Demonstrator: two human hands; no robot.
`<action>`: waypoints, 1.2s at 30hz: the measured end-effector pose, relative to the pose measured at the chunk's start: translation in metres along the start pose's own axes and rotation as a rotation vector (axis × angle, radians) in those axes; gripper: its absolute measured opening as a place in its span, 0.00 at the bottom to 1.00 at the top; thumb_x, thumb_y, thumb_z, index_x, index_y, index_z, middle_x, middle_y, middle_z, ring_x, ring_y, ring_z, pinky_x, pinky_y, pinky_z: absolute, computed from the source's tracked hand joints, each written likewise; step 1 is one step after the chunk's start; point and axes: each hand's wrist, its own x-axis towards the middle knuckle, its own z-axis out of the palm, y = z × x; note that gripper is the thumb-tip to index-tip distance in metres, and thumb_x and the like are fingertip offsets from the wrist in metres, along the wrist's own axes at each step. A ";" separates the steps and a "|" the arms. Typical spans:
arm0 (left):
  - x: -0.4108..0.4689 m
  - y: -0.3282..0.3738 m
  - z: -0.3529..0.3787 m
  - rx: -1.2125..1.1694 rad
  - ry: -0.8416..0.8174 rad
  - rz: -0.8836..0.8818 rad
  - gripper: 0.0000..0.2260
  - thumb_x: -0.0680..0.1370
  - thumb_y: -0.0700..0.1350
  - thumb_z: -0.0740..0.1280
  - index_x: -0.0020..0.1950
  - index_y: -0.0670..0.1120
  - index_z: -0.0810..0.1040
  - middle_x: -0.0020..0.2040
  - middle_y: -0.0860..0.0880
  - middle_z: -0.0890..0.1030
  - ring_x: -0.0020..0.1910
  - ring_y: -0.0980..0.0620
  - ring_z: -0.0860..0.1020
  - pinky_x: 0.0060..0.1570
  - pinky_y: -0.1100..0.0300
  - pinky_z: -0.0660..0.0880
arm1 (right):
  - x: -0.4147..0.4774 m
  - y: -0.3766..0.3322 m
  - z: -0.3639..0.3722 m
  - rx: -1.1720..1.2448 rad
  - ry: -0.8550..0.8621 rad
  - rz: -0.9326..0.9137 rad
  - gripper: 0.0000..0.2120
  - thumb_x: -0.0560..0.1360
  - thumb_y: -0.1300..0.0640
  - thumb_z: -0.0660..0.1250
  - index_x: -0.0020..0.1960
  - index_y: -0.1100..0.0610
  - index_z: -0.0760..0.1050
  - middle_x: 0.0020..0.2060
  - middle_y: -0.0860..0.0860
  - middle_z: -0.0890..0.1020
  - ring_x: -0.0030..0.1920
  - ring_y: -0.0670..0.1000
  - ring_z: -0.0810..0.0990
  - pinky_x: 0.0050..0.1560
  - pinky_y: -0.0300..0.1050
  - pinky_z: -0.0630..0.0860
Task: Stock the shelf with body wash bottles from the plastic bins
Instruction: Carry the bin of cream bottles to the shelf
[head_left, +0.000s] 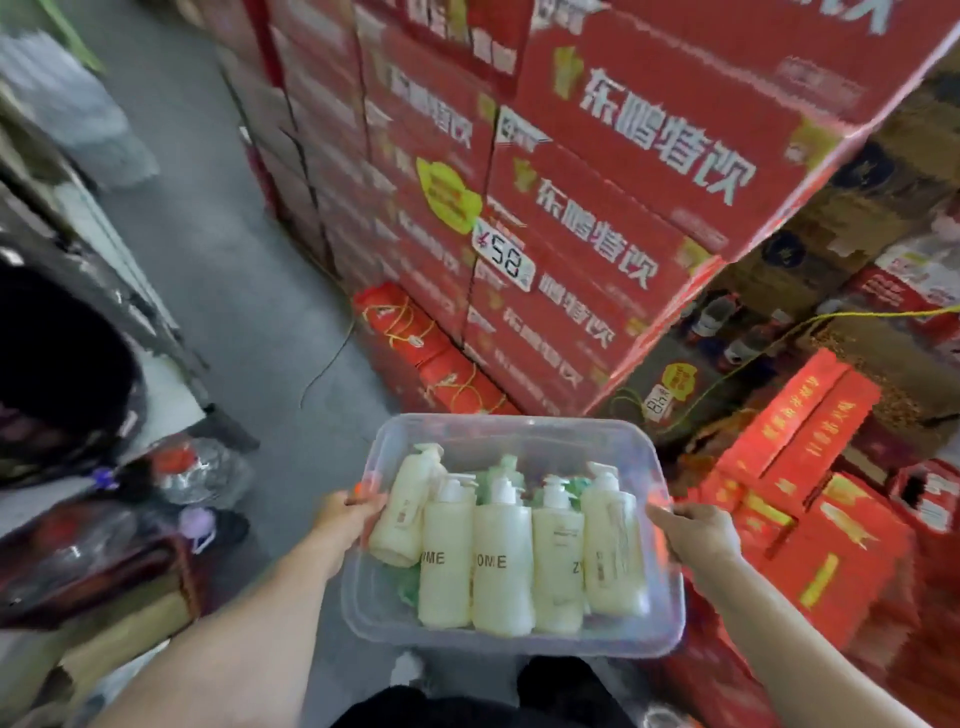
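Observation:
A clear plastic bin (511, 431) hangs in front of me at waist height, carried level over the floor. My left hand (340, 519) grips its left rim and my right hand (693, 530) grips its right rim. Inside lie several cream-white pump bottles of body wash (501, 564), side by side with their pumps pointing away from me. Beneath them a few green bottles (506, 465) show through. No shelf for the bottles can be made out.
A tall stack of red drink cartons (597, 208) with a price tag stands right ahead. Lower red boxes (810, 499) crowd the right side. Shelving and bagged goods (104, 519) line the left. A grey concrete aisle (208, 234) runs forward on the left.

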 end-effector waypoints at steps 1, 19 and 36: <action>0.005 -0.006 -0.021 -0.014 0.032 -0.021 0.06 0.76 0.43 0.72 0.49 0.41 0.79 0.39 0.44 0.80 0.34 0.49 0.75 0.33 0.57 0.68 | -0.003 -0.013 0.018 -0.031 -0.020 -0.022 0.16 0.71 0.52 0.76 0.29 0.57 0.76 0.23 0.51 0.75 0.26 0.54 0.73 0.31 0.46 0.73; 0.147 0.078 -0.194 -0.196 0.417 -0.177 0.11 0.73 0.49 0.75 0.46 0.42 0.82 0.44 0.42 0.84 0.44 0.43 0.82 0.55 0.43 0.79 | 0.073 -0.367 0.235 -0.400 -0.335 -0.411 0.12 0.73 0.50 0.70 0.33 0.54 0.79 0.34 0.54 0.83 0.39 0.57 0.82 0.47 0.50 0.80; 0.407 0.306 -0.390 -0.240 0.430 -0.192 0.13 0.72 0.52 0.76 0.45 0.43 0.82 0.42 0.43 0.83 0.40 0.45 0.80 0.39 0.54 0.78 | 0.128 -0.712 0.418 -0.454 -0.294 -0.472 0.17 0.73 0.45 0.70 0.39 0.59 0.83 0.33 0.57 0.84 0.38 0.59 0.83 0.46 0.51 0.80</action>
